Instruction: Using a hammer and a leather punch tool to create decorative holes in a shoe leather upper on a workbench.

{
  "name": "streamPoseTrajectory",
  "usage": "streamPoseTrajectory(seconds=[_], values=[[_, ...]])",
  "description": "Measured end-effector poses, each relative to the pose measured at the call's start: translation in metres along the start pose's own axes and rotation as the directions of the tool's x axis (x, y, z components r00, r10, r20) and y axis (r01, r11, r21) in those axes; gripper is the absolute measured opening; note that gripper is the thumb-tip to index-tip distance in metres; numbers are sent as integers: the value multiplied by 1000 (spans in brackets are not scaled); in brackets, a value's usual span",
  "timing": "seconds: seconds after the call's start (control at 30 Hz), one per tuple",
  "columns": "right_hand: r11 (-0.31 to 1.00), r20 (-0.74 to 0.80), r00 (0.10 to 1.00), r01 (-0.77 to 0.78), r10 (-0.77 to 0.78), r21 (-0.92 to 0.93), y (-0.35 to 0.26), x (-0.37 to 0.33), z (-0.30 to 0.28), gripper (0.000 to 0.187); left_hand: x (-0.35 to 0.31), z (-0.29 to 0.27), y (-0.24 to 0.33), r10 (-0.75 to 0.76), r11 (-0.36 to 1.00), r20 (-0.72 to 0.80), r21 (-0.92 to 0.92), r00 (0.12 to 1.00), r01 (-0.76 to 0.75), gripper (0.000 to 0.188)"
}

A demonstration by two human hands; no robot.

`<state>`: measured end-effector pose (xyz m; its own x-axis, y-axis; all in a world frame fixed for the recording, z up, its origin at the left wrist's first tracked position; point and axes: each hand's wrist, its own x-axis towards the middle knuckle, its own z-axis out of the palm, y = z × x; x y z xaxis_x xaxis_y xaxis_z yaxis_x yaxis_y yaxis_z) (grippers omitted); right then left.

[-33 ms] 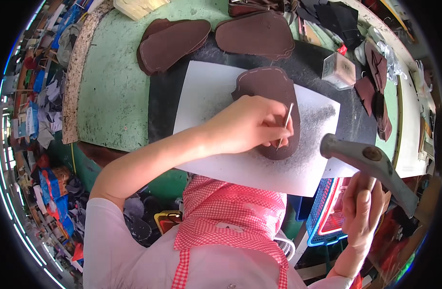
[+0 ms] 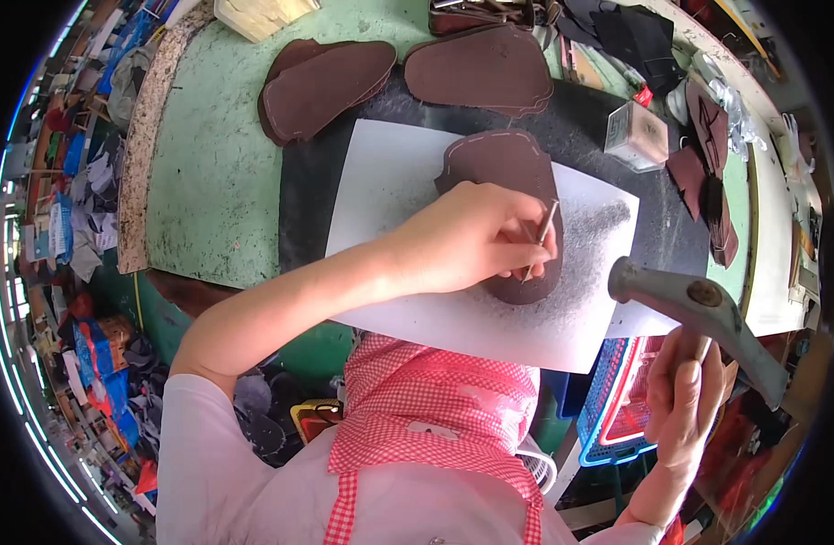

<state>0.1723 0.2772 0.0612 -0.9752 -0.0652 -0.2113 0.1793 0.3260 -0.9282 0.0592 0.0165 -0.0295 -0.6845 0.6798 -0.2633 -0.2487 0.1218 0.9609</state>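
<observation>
My left hand (image 2: 494, 238) is closed around a thin metal punch (image 2: 551, 218), held tilted with its lower tip at the near part of a brown sole-shaped piece (image 2: 498, 159). Pale stitch-like marks run along that piece's far edge. It lies on a white sheet (image 2: 380, 163) dusted with dark specks. My right hand (image 2: 685, 391) grips a hammer (image 2: 707, 295) by its handle, off the sheet's right side. The hammer's grey head is apart from the punch.
More brown sole-shaped pieces (image 2: 330, 82) lie at the far side, on a green tabletop (image 2: 222, 173) and black mat (image 2: 312, 182). A clear square container (image 2: 636, 136) stands at the right, near brown scraps (image 2: 707, 173). Below the table edge hangs a blue basket (image 2: 607, 422).
The punch leans a little differently in my left hand. The hammer head sits very slightly further right and nearer. Both hands keep their hold.
</observation>
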Motion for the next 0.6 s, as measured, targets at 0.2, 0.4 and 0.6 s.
streamPoseTrajectory(seconds=[0.2,0.4,0.6], values=[[1000,-25,1000,-5,5,-12,-3,-5,-5,45,15,14,17,13,993,-57,-117,998,-20,13],[998,-36,998,49,-50,-36,9,-2,-4,46,14,29,0,125,991,-155,62,980,-117,10],[977,-64,989,119,-132,-177,8,-5,-11,47,12,30,-4,144,988,-158,75,977,-133,10]])
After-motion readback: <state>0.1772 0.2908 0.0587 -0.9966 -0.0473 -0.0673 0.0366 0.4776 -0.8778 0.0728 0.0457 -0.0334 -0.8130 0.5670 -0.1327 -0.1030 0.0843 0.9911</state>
